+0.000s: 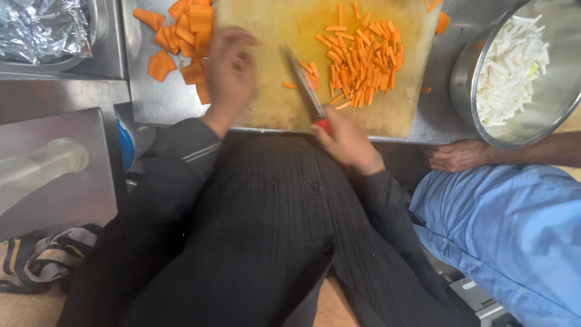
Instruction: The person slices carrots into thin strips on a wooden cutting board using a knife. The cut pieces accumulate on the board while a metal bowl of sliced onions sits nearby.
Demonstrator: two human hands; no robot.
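The right hand (348, 142) is closed around the red handle of a knife (304, 82), whose blade lies across the middle of the yellowish cutting board (272, 103) and points to the far side. The left hand (230, 69) rests with fingers curled at the board's left edge, touching the carrot slabs (181, 36) heaped on the steel counter (160, 100); whether it grips one I cannot tell. Thin carrot sticks (360, 60) lie piled on the right of the board. Further right stands a metal bowl (548, 115) of white vegetable sticks (508, 69), with another person's hand (457, 155) just near it.
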